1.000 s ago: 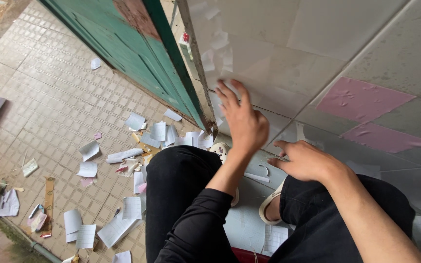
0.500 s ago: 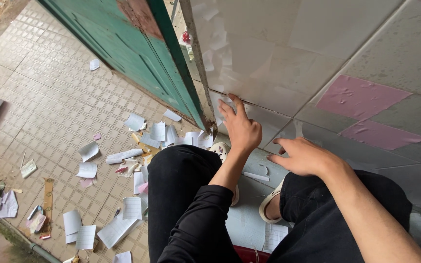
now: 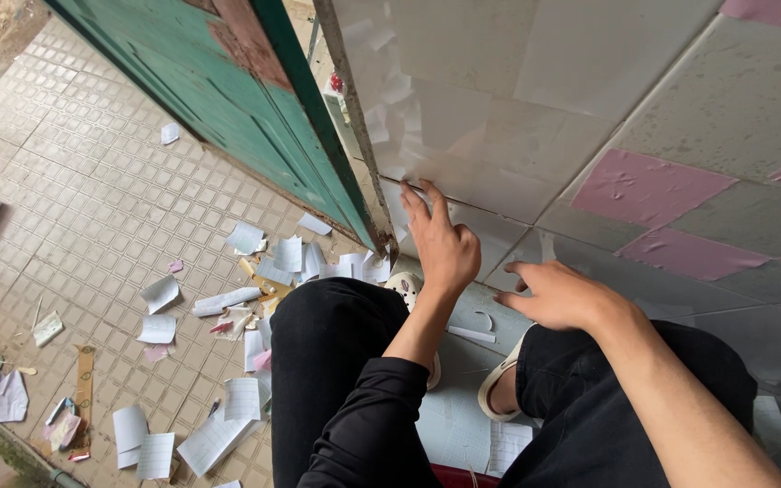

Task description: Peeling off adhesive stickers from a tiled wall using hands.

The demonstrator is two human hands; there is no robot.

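Note:
I squat in black trousers facing a wall covered with pale grey paper sheets and some pink patches. My left hand is raised with its fingers spread flat against the lower edge of a grey sheet, close to the metal frame post. My right hand rests lower, its fingers curled against the wall near a sheet's bottom edge. Neither hand holds anything that I can see. White sandals show between my knees.
A green metal door stands open to the left of the post. Many torn paper scraps lie scattered over the tiled pavement, with a cardboard strip and more sheets near the lower left kerb.
My left hand has slid down and left on the wall toward the post, its fingers now pressed at the sheet's lower edge. The right hand stays where it was. The view has drawn nearer.

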